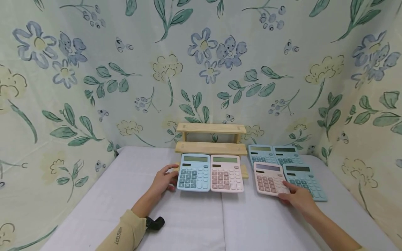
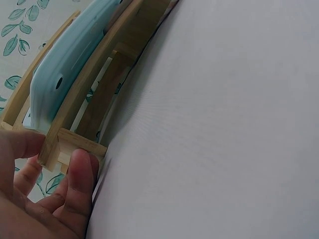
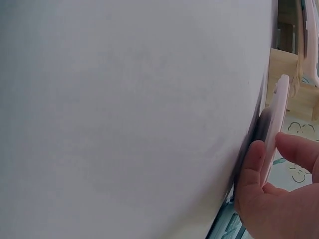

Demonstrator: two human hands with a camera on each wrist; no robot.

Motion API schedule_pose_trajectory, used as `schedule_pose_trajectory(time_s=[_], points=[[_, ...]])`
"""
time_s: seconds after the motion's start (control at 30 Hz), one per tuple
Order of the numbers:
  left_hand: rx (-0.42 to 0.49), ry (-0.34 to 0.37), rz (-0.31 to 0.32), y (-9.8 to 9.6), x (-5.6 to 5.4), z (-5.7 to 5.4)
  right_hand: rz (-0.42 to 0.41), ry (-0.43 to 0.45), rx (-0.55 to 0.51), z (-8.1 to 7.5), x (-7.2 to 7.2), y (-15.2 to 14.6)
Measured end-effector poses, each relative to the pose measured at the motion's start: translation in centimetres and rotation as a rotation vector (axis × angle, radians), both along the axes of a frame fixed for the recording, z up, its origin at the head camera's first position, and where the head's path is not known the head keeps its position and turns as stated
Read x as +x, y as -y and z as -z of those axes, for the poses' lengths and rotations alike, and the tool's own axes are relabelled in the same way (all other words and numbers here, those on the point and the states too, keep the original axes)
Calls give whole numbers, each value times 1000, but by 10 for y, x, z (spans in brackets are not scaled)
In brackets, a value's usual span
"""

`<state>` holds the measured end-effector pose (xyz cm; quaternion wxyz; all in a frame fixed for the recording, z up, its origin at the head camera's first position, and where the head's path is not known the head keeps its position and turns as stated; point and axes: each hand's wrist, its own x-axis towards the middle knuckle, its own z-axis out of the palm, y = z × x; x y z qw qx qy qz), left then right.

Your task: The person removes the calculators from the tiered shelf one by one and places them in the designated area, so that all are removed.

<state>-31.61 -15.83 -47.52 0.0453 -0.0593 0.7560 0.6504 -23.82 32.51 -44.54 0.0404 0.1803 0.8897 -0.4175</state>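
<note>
A light-blue calculator (image 1: 193,173) and a pink calculator (image 1: 226,174) lean side by side on the lowest step of a wooden stepped rack (image 1: 211,147). My left hand (image 1: 164,178) is at the rack's left end, beside the blue calculator. In the left wrist view, its bent fingers and thumb (image 2: 79,172) hold the end of the wooden frame. My right hand (image 1: 299,199) pinches a second pink calculator (image 1: 270,178) at its lower right corner. From the right wrist, this calculator (image 3: 277,117) shows edge-on, tilted up between thumb and fingers.
Several blue calculators (image 1: 284,155) lie at the right, partly hidden behind the held pink one. The rack's two upper steps (image 1: 211,128) carry nothing. A white cloth (image 1: 194,219) covers the table, and a floral curtain (image 1: 201,94) hangs behind. A black strap device (image 1: 155,223) is on my left wrist.
</note>
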Motion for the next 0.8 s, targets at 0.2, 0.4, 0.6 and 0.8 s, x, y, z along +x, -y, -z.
schedule_pose_trajectory(time_s=[0.2,0.4,0.6,0.8], points=[[1,-4,6,1,0,1,2,-19,-13,2,0,2],[3,1,3,1,0,0,22,-22,-21,2,2,4],[0,3,-7,0,-1,1,36,-21,-54,-3,5,5],[4,-5,-12,-1,-1,1,45,-29,-54,-3,8,2]])
